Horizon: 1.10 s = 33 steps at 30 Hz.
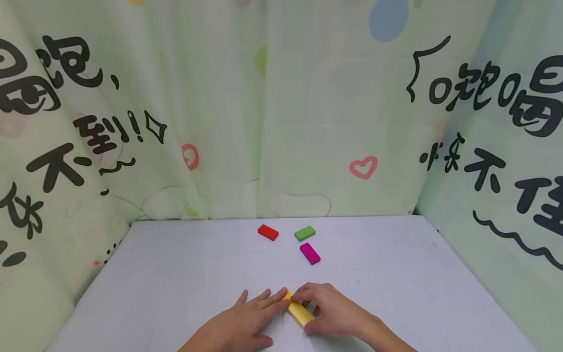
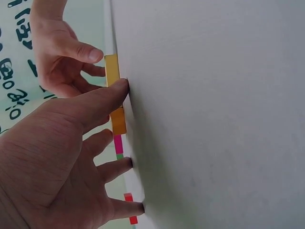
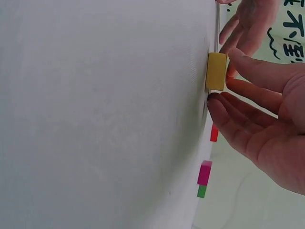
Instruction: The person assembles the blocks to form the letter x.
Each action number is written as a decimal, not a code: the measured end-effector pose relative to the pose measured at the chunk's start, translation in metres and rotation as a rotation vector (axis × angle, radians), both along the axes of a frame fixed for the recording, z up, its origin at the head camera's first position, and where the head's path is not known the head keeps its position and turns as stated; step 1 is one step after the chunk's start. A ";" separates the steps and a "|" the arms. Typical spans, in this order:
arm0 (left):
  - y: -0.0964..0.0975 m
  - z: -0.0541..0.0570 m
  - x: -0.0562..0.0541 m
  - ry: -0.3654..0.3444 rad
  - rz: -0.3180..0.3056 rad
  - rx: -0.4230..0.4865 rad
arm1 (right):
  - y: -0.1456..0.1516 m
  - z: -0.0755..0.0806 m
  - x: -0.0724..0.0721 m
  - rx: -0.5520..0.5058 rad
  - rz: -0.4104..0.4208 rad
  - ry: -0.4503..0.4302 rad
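A yellow block (image 1: pixel 301 314) lies slantwise on the white table near the front. My right hand (image 1: pixel 336 310) holds it lengthwise, thumb at the near end and curled fingertips toward the far end. Beyond its far end, in line with it, sits a second, orange-yellow block (image 2: pixel 118 123), largely covered by fingers in the head view. My left hand (image 1: pixel 244 318) lies palm down to the left with fingers spread and straight. Its fingertips touch the blocks around where their ends meet.
Farther back on the table (image 1: pixel 198 274) lie a red block (image 1: pixel 268 232), a green block (image 1: pixel 305 233) and a magenta block (image 1: pixel 310 253), spaced apart. A pale green printed curtain (image 1: pixel 308 122) encloses the back and both sides of the table.
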<state>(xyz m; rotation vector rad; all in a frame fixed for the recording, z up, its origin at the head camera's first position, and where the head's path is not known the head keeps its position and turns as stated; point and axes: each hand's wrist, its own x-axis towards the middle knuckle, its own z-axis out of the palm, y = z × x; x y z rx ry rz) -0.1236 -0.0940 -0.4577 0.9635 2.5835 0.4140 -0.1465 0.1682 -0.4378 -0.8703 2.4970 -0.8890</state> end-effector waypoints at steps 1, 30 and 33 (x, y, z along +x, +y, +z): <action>0.000 0.000 0.000 0.005 -0.001 0.000 | 0.000 0.000 0.000 0.001 0.005 0.011; -0.014 0.005 -0.030 0.130 0.025 -0.078 | 0.023 -0.007 -0.003 0.148 0.326 0.289; -0.013 0.006 -0.034 0.116 0.041 -0.083 | 0.024 -0.011 -0.002 0.151 0.325 0.292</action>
